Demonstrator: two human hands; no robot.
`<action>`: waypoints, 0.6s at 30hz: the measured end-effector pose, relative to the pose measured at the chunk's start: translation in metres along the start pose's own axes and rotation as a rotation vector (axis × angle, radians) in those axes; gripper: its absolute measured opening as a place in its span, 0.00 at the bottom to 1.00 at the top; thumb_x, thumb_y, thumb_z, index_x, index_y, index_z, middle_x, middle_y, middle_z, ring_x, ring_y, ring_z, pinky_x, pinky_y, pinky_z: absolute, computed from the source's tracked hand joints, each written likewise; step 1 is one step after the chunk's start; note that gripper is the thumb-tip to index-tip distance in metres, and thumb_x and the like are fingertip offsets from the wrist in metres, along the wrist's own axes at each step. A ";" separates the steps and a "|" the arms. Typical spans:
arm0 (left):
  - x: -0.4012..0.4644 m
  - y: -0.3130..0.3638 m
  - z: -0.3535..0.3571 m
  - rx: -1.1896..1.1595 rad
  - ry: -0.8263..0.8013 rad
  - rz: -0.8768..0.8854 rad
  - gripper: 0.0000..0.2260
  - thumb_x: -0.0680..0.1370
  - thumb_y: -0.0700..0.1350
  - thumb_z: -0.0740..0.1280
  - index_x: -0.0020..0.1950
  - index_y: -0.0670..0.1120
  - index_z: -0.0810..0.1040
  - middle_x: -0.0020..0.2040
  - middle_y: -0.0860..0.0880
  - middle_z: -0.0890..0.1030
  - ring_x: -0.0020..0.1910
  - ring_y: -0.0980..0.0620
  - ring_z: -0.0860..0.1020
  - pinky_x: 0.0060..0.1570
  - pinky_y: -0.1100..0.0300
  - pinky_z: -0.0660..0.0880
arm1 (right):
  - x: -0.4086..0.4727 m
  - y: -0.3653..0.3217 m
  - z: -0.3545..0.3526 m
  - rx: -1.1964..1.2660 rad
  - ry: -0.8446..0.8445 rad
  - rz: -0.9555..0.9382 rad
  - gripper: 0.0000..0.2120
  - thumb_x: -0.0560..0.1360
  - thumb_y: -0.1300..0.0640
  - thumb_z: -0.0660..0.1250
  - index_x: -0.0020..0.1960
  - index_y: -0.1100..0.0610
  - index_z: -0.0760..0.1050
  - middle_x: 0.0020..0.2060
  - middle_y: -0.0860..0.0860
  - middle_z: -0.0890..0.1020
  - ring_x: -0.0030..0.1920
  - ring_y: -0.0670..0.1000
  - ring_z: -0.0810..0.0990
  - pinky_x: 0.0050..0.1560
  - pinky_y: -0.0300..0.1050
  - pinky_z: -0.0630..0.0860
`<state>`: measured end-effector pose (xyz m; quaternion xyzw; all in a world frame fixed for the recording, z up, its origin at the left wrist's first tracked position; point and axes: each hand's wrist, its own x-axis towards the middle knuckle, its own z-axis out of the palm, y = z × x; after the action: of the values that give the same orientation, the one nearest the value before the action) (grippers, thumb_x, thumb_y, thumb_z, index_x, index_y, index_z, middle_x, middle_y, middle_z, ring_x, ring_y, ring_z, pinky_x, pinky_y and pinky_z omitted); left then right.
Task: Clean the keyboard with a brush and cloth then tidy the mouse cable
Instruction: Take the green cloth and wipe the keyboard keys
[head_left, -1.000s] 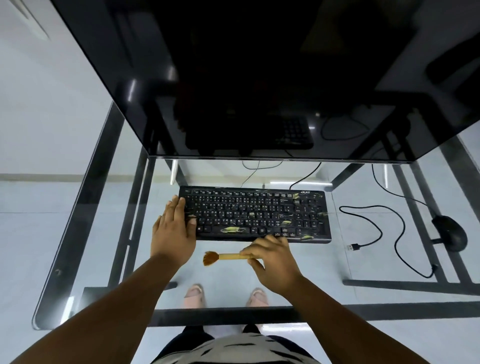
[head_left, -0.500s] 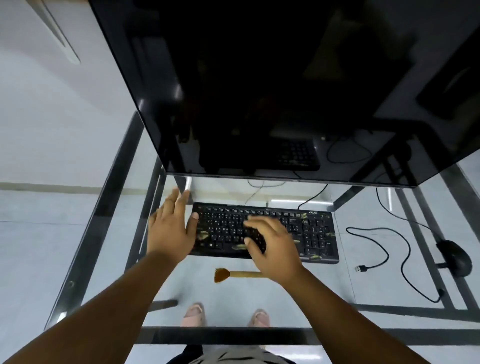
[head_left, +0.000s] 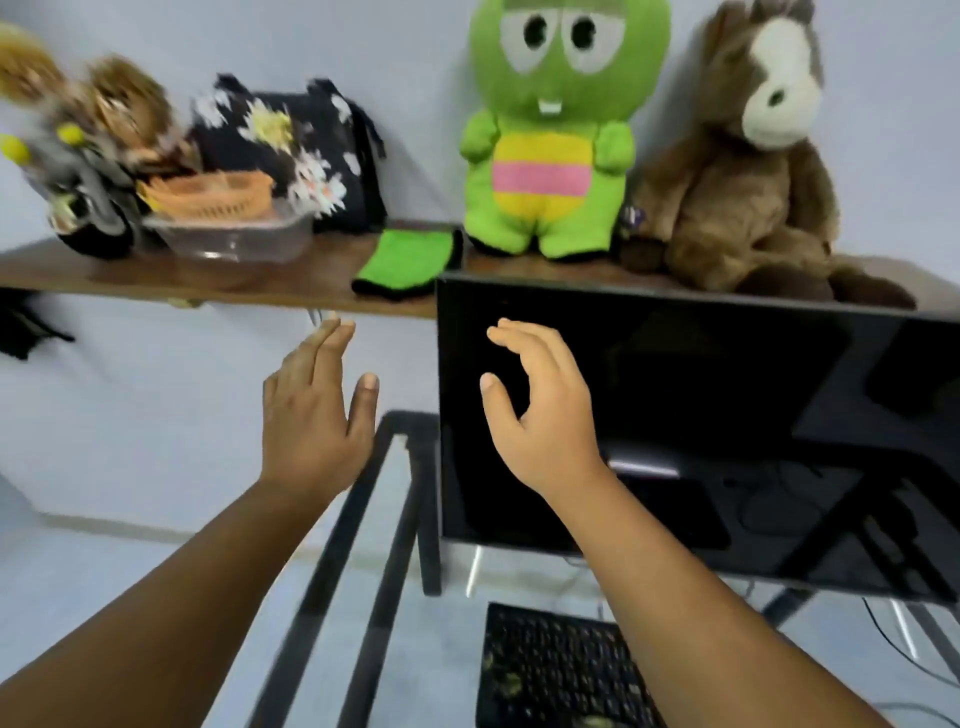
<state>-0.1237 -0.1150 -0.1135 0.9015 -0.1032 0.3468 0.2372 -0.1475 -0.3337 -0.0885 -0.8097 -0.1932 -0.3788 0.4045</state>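
Note:
A folded green cloth (head_left: 408, 264) with a dark edge lies on the brown wall shelf (head_left: 156, 283), just left of the monitor's top corner. Both hands are raised in the air below it and hold nothing. My left hand (head_left: 314, 410) has straight fingers reaching up toward the shelf. My right hand (head_left: 540, 410) hovers in front of the dark monitor (head_left: 727, 415) with loosely bent fingers. The black keyboard (head_left: 550, 670) with yellowish debris on its keys shows at the bottom, partly hidden by my right forearm. The brush and mouse are out of view.
On the shelf stand a green plush toy (head_left: 556, 130), a brown plush horse (head_left: 748, 171), a black flowered bag (head_left: 296, 150), a clear tub (head_left: 234, 236) with an orange basket, and a toy motorbike (head_left: 83, 197). The glass desk's black frame (head_left: 363, 561) runs below.
My head has tilted up from the desk to the shelf. Both hands left the keyboard and rose toward the green cloth; the brush was left lying on the desk.

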 end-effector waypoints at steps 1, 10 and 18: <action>0.015 -0.007 -0.007 0.005 0.030 0.010 0.24 0.79 0.52 0.56 0.74 0.47 0.65 0.75 0.48 0.67 0.71 0.45 0.67 0.63 0.47 0.64 | 0.018 -0.009 0.006 0.004 0.042 -0.040 0.16 0.72 0.66 0.68 0.60 0.62 0.76 0.58 0.55 0.78 0.62 0.52 0.75 0.64 0.48 0.72; 0.127 -0.065 -0.036 0.184 -0.002 -0.010 0.25 0.79 0.55 0.51 0.76 0.49 0.63 0.77 0.48 0.64 0.75 0.47 0.62 0.70 0.45 0.59 | 0.179 -0.051 0.076 -0.319 -0.239 0.255 0.19 0.74 0.51 0.65 0.63 0.57 0.73 0.59 0.57 0.75 0.59 0.58 0.76 0.60 0.48 0.72; 0.142 -0.086 -0.009 0.251 -0.279 0.011 0.25 0.83 0.55 0.48 0.80 0.52 0.52 0.80 0.54 0.49 0.79 0.54 0.45 0.75 0.48 0.46 | 0.217 -0.030 0.126 -0.731 -0.807 0.570 0.39 0.74 0.31 0.57 0.76 0.54 0.59 0.75 0.56 0.61 0.75 0.58 0.60 0.71 0.56 0.63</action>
<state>0.0058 -0.0395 -0.0428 0.9629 -0.0958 0.2299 0.1043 0.0303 -0.2135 0.0453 -0.9953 0.0354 0.0391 0.0810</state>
